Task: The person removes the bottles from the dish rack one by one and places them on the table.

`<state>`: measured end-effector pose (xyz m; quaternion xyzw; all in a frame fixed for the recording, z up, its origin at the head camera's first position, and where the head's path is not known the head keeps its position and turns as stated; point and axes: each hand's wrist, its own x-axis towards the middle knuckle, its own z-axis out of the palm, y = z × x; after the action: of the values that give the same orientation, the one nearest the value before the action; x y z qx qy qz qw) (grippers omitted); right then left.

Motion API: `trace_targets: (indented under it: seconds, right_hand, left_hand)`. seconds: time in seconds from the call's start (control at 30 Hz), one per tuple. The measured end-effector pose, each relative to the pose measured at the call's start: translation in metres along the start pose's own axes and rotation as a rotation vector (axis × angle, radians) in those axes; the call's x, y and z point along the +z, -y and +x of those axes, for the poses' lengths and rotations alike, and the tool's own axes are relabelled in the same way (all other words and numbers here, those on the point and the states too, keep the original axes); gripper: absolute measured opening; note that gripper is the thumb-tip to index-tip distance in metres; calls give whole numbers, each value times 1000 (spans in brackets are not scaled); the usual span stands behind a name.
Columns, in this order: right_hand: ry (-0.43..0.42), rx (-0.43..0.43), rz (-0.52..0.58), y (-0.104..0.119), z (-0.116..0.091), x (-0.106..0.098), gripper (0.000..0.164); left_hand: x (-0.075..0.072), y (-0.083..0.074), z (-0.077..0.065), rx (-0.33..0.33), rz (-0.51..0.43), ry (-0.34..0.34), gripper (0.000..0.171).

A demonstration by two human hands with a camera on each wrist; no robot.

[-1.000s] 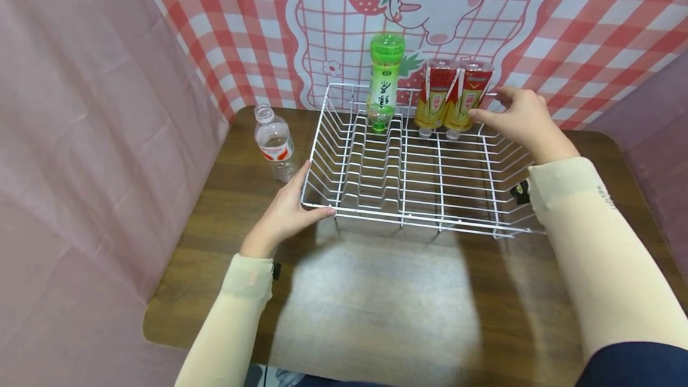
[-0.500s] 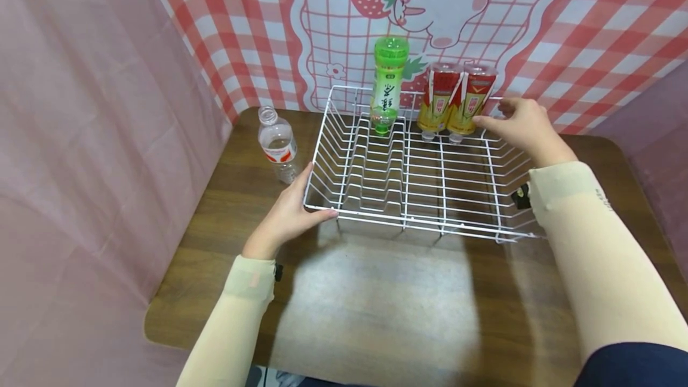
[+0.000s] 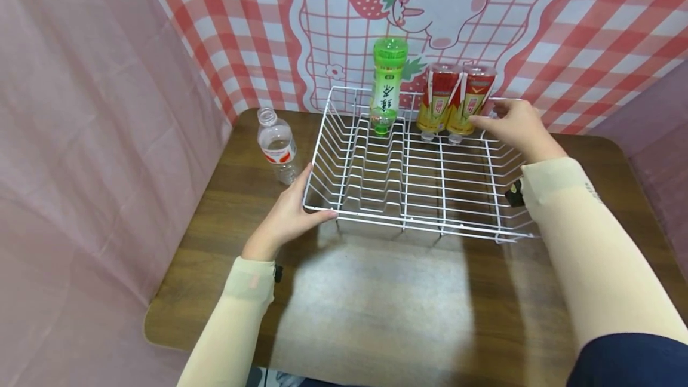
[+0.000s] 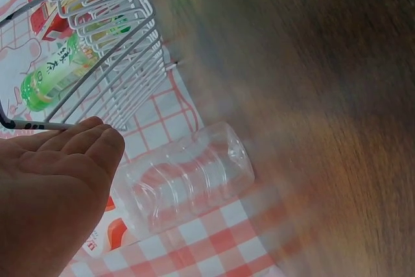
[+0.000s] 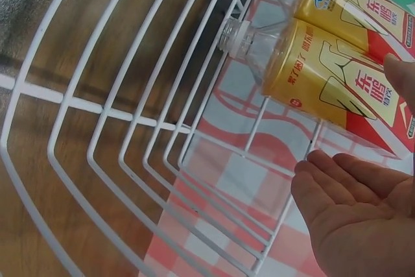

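A white wire dish rack [image 3: 421,220] stands on the table. My left hand [image 3: 285,220] rests at its front left corner, thumb along the front rim and fingers along the left side. Two red and yellow plastic bottles [image 3: 439,97] lean upside down, side by side, against the rack's back. My right hand [image 3: 518,127] is at the back right, its thumb right by the nearer bottle [image 5: 337,76] and its fingers straight at the rim. A green tea bottle [image 3: 385,85], also upside down, leans further left.
A clear, uncapped plastic bottle [image 3: 276,142] with a red and white label stands left of the rack, close to my left hand. A checked cloth [image 3: 236,22] hangs behind the wooden table [image 3: 215,243], and a pink curtain [image 3: 97,106] at the left.
My right hand has drawn slightly left and its fingertips shifted at the rack's back rim. The left hand, rack and bottles keep their places; the head view tilted a little.
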<state>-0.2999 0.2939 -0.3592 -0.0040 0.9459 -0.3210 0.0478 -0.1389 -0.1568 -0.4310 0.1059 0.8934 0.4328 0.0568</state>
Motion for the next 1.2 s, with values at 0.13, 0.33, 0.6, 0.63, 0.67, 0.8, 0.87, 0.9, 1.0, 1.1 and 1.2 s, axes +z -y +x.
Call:
trace_targets:
  seconds: [0.13, 0.33, 0.6, 0.63, 0.67, 0.8, 0.87, 0.9, 1.0, 1.1, 1.2]
  right_hand:
    - [7, 5, 30, -2, 4, 3, 92]
    - [7, 8, 77, -4, 10, 5, 89]
    - [-13, -33, 114, -7, 16, 16, 75]
    - [-13, -33, 115, -8, 17, 17, 75]
    - [-14, -30, 117, -8, 18, 17, 76]
    - [-10, -19, 132, -8, 21, 19, 78]
    - [-7, -21, 134, -7, 22, 20, 79]
    - [-4, -21, 132, -7, 23, 20, 79]
    - [3, -14, 116, -9, 25, 20, 82]
    - [10, -9, 106, -12, 26, 21, 83]
    - [10, -15, 105, -14, 27, 22, 82]
  left_hand:
    - [-1, 0, 0, 0, 1, -2, 117]
    - [1, 0, 2, 20, 3, -16, 117]
    - [2, 2, 0, 23, 0, -24, 117]
    - [1, 1, 0, 21, -2, -24, 117]
    - [1, 1, 0, 24, -1, -25, 117]
    - [1, 2, 0, 38, -7, -31, 117]
    - [1, 2, 0, 38, -7, -35, 117]
    - [1, 2, 1, 39, -8, -37, 117]
    - [0, 2, 1, 38, 1, -38, 117]
    - [0, 2, 1, 39, 6, -36, 117]
    - [0, 2, 0, 38, -1, -35, 117]
